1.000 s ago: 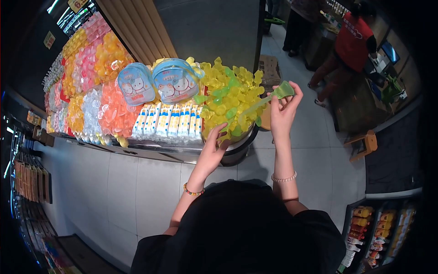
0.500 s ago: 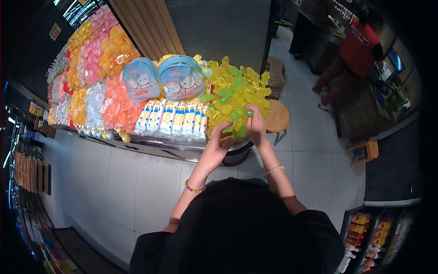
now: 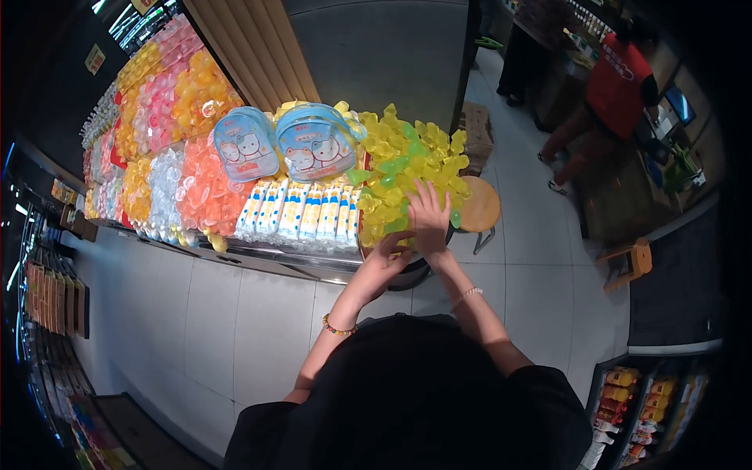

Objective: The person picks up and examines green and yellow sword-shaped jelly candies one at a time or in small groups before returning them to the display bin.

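A heap of small, shiny yellow jelly-like packs (image 3: 439, 160) with several green packs (image 3: 395, 164) among them fills the right end of the display. My right hand (image 3: 429, 223) lies palm down on the front of this heap, its fingers stretched and spread. A green pack (image 3: 456, 218) sits just right of those fingers. My left hand (image 3: 381, 270) is at the heap's front edge, close to my right wrist. Its fingers are loosely bent and apart, and nothing shows in them. What lies under my right palm is hidden.
Left of the heap stand white tube-like packs (image 3: 301, 211) and two blue cat-print bags (image 3: 317, 149). Orange packs (image 3: 207, 184) lie farther left. A round wooden stool (image 3: 479, 205) stands at the display's right. A person in a red vest (image 3: 615, 82) is at a counter.
My right hand has let go of a green pack and gone from a pinch to spread flat on the heap. My left hand has moved slightly down, nearer my right wrist.
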`<state>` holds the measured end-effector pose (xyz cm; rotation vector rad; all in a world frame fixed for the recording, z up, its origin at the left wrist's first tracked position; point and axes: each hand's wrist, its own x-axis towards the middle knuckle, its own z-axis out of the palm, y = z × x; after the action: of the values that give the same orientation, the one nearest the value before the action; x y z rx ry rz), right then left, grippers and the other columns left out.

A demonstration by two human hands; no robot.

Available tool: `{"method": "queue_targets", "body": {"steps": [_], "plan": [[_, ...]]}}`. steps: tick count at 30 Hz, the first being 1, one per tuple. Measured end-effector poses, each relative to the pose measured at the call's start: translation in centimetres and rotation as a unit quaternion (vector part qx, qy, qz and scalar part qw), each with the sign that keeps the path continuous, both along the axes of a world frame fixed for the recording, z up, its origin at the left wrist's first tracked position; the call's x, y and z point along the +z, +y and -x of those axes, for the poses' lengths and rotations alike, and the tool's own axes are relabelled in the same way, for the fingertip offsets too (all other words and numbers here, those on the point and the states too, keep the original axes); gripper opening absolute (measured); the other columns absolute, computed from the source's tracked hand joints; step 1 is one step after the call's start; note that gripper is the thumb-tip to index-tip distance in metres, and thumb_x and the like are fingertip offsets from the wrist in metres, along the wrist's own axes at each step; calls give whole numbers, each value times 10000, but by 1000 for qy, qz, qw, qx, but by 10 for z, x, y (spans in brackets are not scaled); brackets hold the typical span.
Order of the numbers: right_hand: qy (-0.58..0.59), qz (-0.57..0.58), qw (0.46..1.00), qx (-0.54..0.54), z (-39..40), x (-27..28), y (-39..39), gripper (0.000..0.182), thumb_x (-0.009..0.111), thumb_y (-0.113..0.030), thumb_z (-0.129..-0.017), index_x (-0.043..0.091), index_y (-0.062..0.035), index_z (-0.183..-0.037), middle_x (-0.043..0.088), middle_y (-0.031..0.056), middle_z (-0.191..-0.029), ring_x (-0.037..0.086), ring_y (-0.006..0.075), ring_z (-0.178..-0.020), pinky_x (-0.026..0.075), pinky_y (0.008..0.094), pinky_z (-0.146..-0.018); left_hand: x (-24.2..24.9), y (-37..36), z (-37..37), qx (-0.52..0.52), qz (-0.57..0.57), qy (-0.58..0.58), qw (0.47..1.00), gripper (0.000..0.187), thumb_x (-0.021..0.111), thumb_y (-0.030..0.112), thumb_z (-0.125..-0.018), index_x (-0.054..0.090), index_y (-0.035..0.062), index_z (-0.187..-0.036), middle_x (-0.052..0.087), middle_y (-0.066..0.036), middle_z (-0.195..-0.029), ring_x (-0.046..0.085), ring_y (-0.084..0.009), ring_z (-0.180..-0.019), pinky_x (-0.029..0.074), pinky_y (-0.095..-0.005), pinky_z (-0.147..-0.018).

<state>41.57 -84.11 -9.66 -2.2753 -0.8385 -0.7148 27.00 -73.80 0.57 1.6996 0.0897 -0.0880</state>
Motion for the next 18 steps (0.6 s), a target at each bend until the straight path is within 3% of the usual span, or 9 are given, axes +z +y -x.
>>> {"method": "queue_targets", "body": {"steps": [5,8,11,14,17,18], "plan": [[78,-39,996,-14,9,14,0,274,518,-127,-881,609,-82,-1136,515,91,-1334,401,291,-1312,181,567,-1114,9,-3,9,-13,-17,17,1000,408,524,186,-970,451,48,-1347,591,-125,-1199,560,-182,-1119,428,-306,-958],[61,-83,995,-17,7,46,2,316,536,-127,-872,581,-85,-1182,526,96,-1313,422,298,-1290,199,556,-1112,2,-1,13,-10,-4,8,1000,402,522,187,-974,455,40,-1342,584,-119,-1204,561,-177,-1115,433,-301,-950],[85,-60,993,62,-8,62,20,385,540,-79,-853,547,-90,-1238,548,112,-1277,405,305,-1304,223,495,-1123,1,-1,16,-9,4,9,1000,396,522,185,-974,462,35,-1335,578,-111,-1212,560,-172,-1114,431,-297,-949],[35,64,997,18,-24,52,41,459,541,-56,-822,524,-97,-1278,550,137,-1267,448,322,-1273,332,463,-1064,11,-1,23,-9,0,17,1000,382,519,171,-972,473,35,-1325,574,-104,-1216,557,-165,-1108,426,-291,-951],[221,156,963,18,-28,70,54,545,546,-36,-798,489,-132,-1331,526,167,-1305,543,314,-1181,457,435,-930,8,1,26,15,-5,-7,1000,349,533,175,-967,505,52,-1292,594,-92,-1195,588,-171,-1056,451,-296,-914],[204,163,965,17,-33,66,57,543,550,-41,-806,480,-139,-1336,551,167,-1260,568,322,-1123,473,449,-889,6,2,27,26,-6,-20,999,335,540,180,-966,519,60,-1278,604,-87,-1184,605,-175,-1031,465,-300,-895]]}}
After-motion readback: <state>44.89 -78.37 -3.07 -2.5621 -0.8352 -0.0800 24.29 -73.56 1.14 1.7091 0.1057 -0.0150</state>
